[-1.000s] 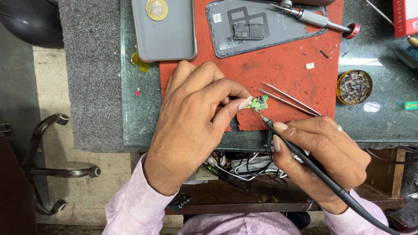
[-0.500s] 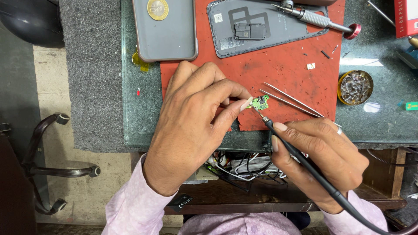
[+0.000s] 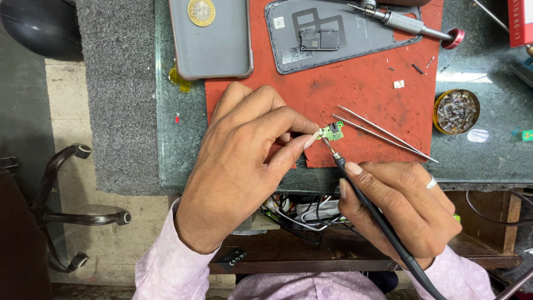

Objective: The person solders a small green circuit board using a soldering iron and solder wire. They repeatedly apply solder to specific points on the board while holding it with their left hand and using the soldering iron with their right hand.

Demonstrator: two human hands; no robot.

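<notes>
Both hands meet: left hand (image 3: 244, 166) pinches the green board (image 3: 333, 132); right hand (image 3: 402, 208) clamps the iron (image 3: 366, 200), tip at five o'clock.

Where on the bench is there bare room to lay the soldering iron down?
Bare mat lies between the back cover above and the tweezers below. Bare green glass lies left of the mat, below the phone. It is crowded at the mat's front edge: left hand, small board, right hand with the iron.
</notes>
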